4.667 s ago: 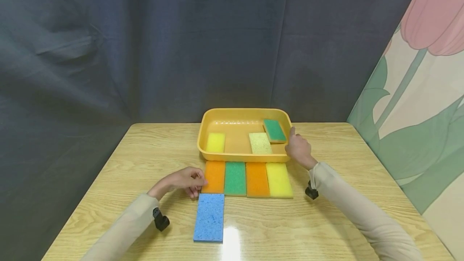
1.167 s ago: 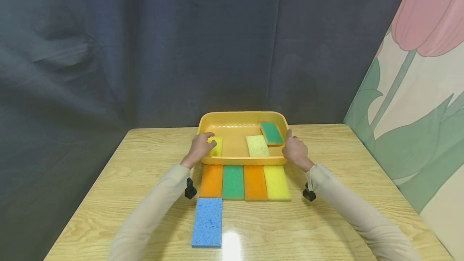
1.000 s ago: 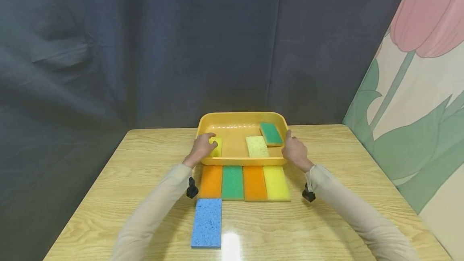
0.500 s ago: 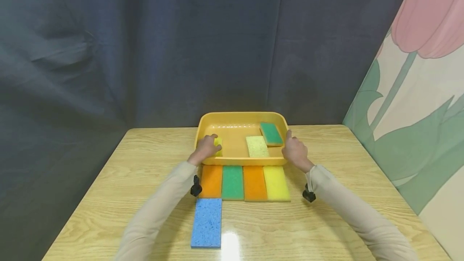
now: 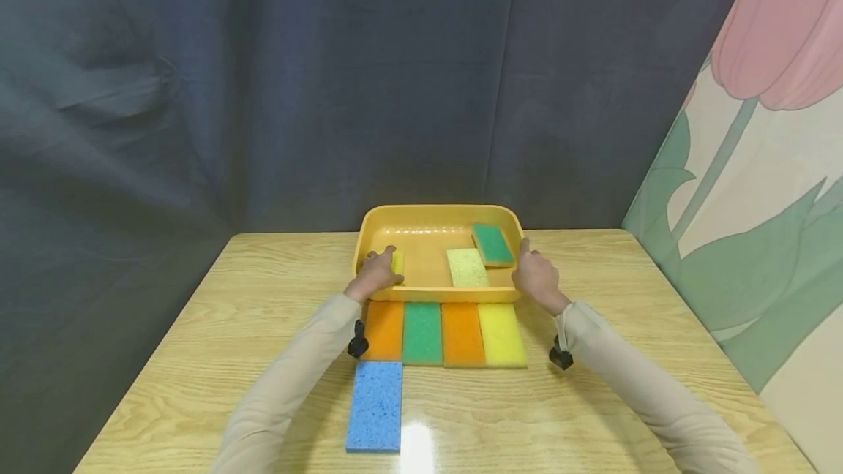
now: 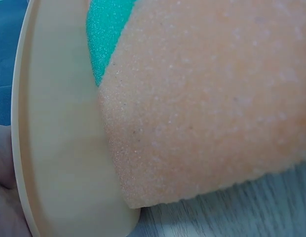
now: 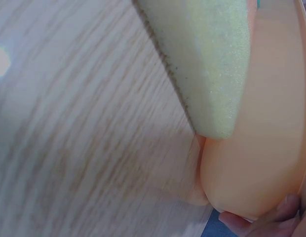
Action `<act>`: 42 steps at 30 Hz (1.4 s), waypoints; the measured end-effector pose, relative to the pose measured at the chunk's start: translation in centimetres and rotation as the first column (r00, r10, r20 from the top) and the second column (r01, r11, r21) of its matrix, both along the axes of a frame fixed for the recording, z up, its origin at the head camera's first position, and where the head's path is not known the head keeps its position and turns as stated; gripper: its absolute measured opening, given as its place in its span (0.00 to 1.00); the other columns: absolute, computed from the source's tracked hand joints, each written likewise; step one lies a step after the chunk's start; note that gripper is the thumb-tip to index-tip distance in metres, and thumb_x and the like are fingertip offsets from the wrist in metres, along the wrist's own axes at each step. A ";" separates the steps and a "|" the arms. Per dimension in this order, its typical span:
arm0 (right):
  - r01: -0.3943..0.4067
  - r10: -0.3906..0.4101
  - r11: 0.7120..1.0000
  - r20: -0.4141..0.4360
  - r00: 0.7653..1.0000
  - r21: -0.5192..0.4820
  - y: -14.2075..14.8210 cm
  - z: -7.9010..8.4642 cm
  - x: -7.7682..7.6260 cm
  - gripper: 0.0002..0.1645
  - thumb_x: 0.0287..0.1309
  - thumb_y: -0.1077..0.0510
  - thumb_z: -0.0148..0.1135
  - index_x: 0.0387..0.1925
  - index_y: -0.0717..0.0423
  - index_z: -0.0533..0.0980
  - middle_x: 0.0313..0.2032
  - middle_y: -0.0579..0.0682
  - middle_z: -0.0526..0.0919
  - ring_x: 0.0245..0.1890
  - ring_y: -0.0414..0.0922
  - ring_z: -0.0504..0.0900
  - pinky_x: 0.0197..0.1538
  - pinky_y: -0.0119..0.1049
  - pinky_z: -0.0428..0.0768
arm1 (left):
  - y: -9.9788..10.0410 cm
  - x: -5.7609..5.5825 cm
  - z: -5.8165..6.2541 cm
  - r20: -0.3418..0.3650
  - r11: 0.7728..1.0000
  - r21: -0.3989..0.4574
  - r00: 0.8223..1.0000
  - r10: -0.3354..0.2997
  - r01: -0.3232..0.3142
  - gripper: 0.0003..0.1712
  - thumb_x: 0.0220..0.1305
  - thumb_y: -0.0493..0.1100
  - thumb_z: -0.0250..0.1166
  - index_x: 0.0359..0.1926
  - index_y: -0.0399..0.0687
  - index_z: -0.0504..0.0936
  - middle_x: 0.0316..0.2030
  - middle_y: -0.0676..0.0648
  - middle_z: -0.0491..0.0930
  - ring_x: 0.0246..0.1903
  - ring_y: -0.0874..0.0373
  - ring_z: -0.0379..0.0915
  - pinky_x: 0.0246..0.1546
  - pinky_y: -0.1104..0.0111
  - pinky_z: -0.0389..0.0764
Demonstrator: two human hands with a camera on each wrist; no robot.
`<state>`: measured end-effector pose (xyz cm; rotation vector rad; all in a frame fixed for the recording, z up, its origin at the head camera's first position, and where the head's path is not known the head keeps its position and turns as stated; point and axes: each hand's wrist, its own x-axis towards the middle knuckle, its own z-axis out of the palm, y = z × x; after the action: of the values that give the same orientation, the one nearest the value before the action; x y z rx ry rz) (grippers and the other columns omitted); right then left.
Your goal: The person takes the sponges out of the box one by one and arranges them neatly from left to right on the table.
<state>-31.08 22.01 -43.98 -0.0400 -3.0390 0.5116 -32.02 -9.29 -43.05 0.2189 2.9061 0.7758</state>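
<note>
My left hand (image 5: 378, 271) reaches over the near-left corner of a yellow tray (image 5: 421, 294). Thumb and fingers are spread apart over a yellow sponge (image 5: 398, 262) in the tray, and the hand hides most of it. At the opposite end, my right hand (image 5: 538, 275) grips the tray's side rim, with its fingers curled below the edge in the right wrist view. Also inside the tray lie a pale yellow sponge (image 5: 467, 268) and a green-topped sponge (image 5: 492, 244) that leans on the right side.
Against the tray's front stands a row: an orange sponge (image 5: 384, 331), a green sponge (image 5: 423, 333), another orange sponge (image 5: 463, 333) and a yellow sponge (image 5: 503, 335). Nearer lies a blue sponge (image 5: 374, 407) on the wooden table (image 5: 197, 357). A dark curtain (image 5: 369, 79) hangs behind.
My left hand has left the leftmost orange sponge, moved forward over the tray and then lowered rightward onto the yellow sponge. The right hand stays on the rim.
</note>
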 end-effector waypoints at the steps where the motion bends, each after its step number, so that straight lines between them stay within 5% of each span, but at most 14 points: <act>1: 0.001 -0.001 1.000 -0.001 1.000 -0.001 0.0 0.0 0.0 0.42 0.59 0.66 0.51 0.72 0.72 0.48 0.38 0.70 0.77 0.22 0.55 0.75 0.24 0.49 0.75 | 0.0 0.0 0.0 0.003 1.000 -0.004 1.000 0.002 -0.002 0.42 0.64 0.42 0.68 0.74 0.39 0.58 0.62 0.26 0.66 0.59 0.30 0.64 0.57 0.44 0.68; 10: 0.003 -0.003 1.000 -0.014 1.000 0.000 0.1 -0.2 0.0 0.42 0.59 0.66 0.50 0.72 0.72 0.49 0.37 0.69 0.77 0.21 0.54 0.74 0.23 0.47 0.74 | 0.1 0.1 0.0 0.003 1.000 -0.016 1.000 -0.008 0.008 0.42 0.64 0.42 0.69 0.73 0.39 0.59 0.62 0.27 0.66 0.57 0.32 0.66 0.55 0.44 0.70; 19: 0.003 -0.003 1.000 -0.009 1.000 -0.005 0.1 -0.2 0.0 0.42 0.59 0.66 0.51 0.72 0.72 0.49 0.39 0.70 0.77 0.22 0.55 0.75 0.24 0.48 0.75 | 0.3 0.1 0.1 0.002 0.998 0.047 1.000 0.030 -0.030 0.45 0.60 0.38 0.71 0.74 0.45 0.59 0.68 0.27 0.54 0.64 0.27 0.54 0.59 0.42 0.67; 32: -0.002 0.002 1.000 -0.009 1.000 0.022 0.1 -0.1 0.0 0.43 0.58 0.66 0.51 0.73 0.72 0.48 0.31 0.65 0.77 0.19 0.52 0.72 0.22 0.45 0.72 | 0.5 0.2 -0.2 -0.065 0.999 0.008 0.997 0.034 -0.034 0.47 0.55 0.43 0.76 0.73 0.51 0.63 0.65 0.29 0.59 0.57 0.32 0.62 0.54 0.43 0.66; 42: -0.007 0.007 1.000 -0.024 1.000 0.017 0.1 -0.1 0.0 0.41 0.59 0.66 0.50 0.72 0.73 0.49 0.32 0.66 0.77 0.19 0.52 0.72 0.21 0.45 0.71 | 0.6 0.0 -0.2 -0.148 0.999 0.031 0.988 0.042 -0.038 0.42 0.56 0.37 0.74 0.70 0.50 0.68 0.65 0.30 0.59 0.54 0.34 0.61 0.49 0.47 0.67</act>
<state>-31.05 22.09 -44.05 -0.0227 -3.0209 0.4834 -32.05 -8.69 -43.25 0.2318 3.0491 0.8409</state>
